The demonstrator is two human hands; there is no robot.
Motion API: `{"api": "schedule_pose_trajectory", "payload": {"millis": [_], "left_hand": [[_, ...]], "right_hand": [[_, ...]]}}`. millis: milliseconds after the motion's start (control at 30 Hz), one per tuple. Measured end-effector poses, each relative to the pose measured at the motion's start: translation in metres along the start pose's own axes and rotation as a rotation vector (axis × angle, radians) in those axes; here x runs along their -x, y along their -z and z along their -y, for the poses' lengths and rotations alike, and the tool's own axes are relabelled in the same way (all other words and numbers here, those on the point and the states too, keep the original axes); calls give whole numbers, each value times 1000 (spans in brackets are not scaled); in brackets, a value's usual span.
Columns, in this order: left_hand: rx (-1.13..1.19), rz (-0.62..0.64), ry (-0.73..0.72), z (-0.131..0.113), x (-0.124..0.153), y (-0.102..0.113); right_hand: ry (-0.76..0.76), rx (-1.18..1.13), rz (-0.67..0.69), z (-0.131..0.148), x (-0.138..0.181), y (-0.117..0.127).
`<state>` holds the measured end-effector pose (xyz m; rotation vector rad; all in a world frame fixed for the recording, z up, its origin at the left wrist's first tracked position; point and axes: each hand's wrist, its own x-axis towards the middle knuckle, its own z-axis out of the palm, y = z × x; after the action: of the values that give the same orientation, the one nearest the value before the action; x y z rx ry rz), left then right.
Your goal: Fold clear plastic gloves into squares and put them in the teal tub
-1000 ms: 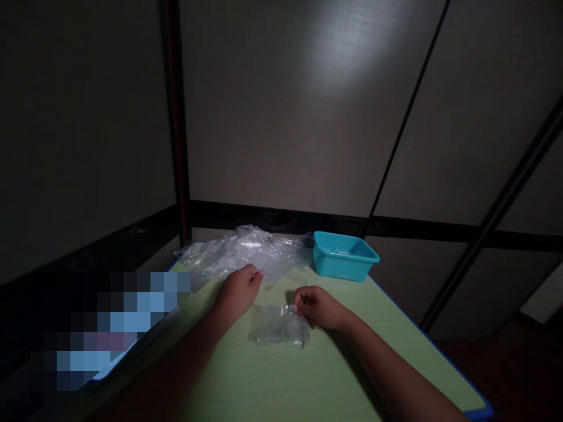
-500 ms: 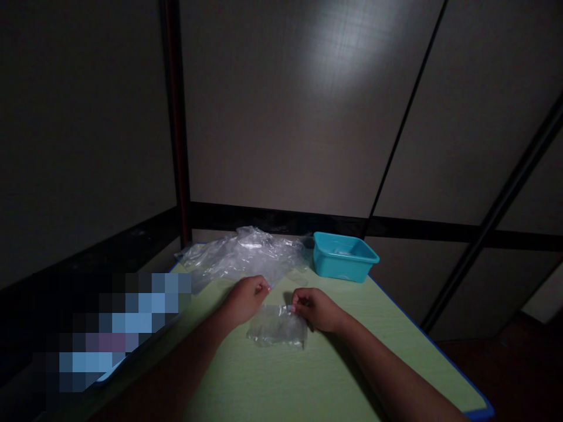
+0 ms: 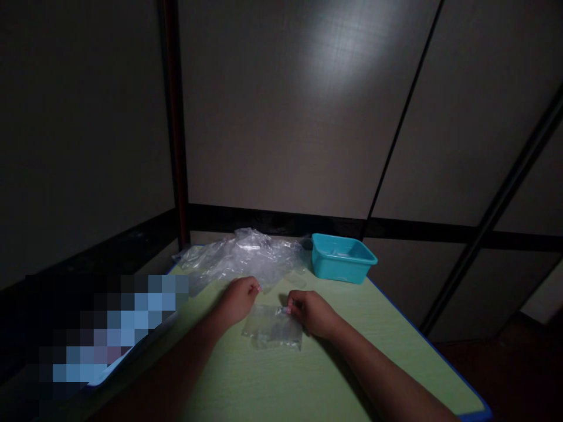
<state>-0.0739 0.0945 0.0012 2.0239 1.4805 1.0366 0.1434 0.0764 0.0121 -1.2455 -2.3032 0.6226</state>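
A small clear plastic bag [image 3: 273,329] lies nearly flat on the table, between my forearms. My right hand [image 3: 313,313] pinches its upper right corner between thumb and fingers. At the bag's upper left is my left hand [image 3: 240,300], closed, with thumb and fingertips pressed together just above the bag's top edge. Whatever the left fingertips hold, if anything, is too small to make out. Beyond both hands spreads a crumpled pile of clear plastic bags [image 3: 250,255].
A turquoise plastic basin [image 3: 341,269] stands at the table's back right, with something faint inside. The pale green table [image 3: 264,387] has a blue edge. Dark-framed panels [image 3: 281,117] rise directly behind it. Something blue and blurred out [image 3: 127,328] is at the left edge.
My left hand has shifted a little left, slightly farther from the right hand. The right hand and the bag have also moved slightly left. The view has shifted a little.
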Motion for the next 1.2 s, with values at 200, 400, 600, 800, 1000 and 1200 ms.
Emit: {"api": "schedule_pose_trajectory", "payload": {"millis": [200, 400, 600, 800, 1000, 1200], "left_hand": [[-9, -13, -26, -10, 3, -1], [-52, 129, -269, -36, 28, -13], [-116, 300, -270, -41, 45, -23], [-192, 292, -175, -30, 45, -36], [-492, 352, -153, -31, 45, -38], [-520, 379, -143, -38, 47, -34]], "right_hand": [[41, 44, -16, 0, 1, 0], [97, 72, -41, -6, -1, -3], [140, 57, -20, -10, -1, -5], [114, 86, -19, -6, 0, -4], [-18, -115, 49, -8, -1, -2], [-104, -414, 117, -13, -3, 1]]}}
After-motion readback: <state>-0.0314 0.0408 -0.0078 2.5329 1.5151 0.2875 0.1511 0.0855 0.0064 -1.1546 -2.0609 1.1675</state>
